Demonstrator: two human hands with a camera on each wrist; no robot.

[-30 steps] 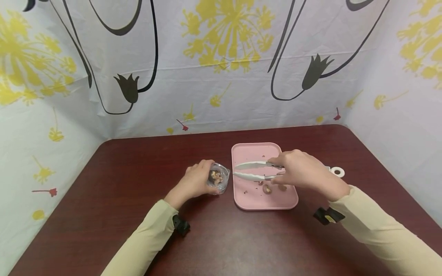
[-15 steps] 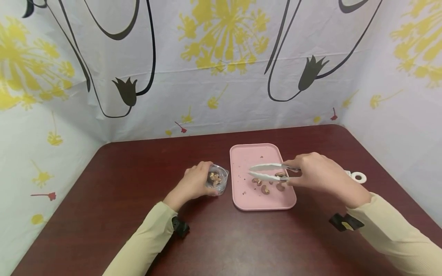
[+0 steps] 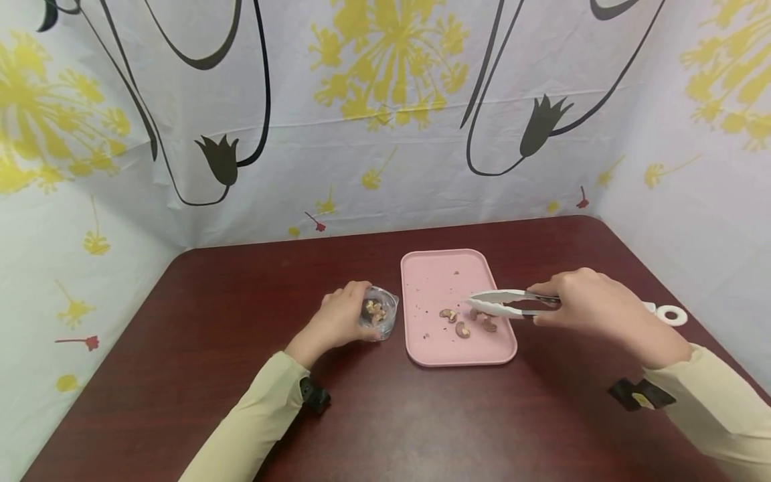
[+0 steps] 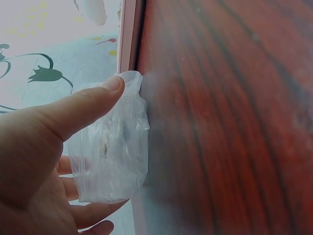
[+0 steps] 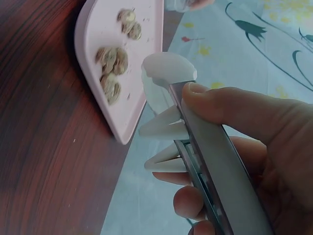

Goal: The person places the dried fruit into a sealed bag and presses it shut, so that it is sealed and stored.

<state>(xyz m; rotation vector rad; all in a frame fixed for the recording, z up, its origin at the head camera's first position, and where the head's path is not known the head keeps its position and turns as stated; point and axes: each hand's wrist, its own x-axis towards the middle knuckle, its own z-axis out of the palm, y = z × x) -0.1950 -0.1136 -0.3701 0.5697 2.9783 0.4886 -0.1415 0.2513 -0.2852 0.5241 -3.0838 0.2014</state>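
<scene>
My left hand [image 3: 337, 316] grips a small clear plastic bag [image 4: 115, 156], its thumb on the near side and fingers on the far side. The bag stands upright, its mouth facing up, with pieces of nut [image 3: 375, 311] inside. Tongs [image 5: 215, 152] with white tips and metal arms are held in my right hand [image 3: 593, 308]. Their tips stand apart over the right part of a pink tray [image 3: 436, 278]; I see nothing between them. Several brown-skinned cashews [image 3: 462, 330] lie on the tray, some partly behind the tongs.
The tray lies just right of the bag on a dark red-brown table [image 3: 385, 415]. Small dark crumbs are scattered on it. The tongs end in a white ring [image 3: 671, 315] beyond my right wrist. A patterned cloth [image 3: 337, 154] hangs behind the table.
My right hand has drawn the tongs rightward, from beside the bag to the tray's right side, uncovering cashews. My left hand keeps holding the bag in place.
</scene>
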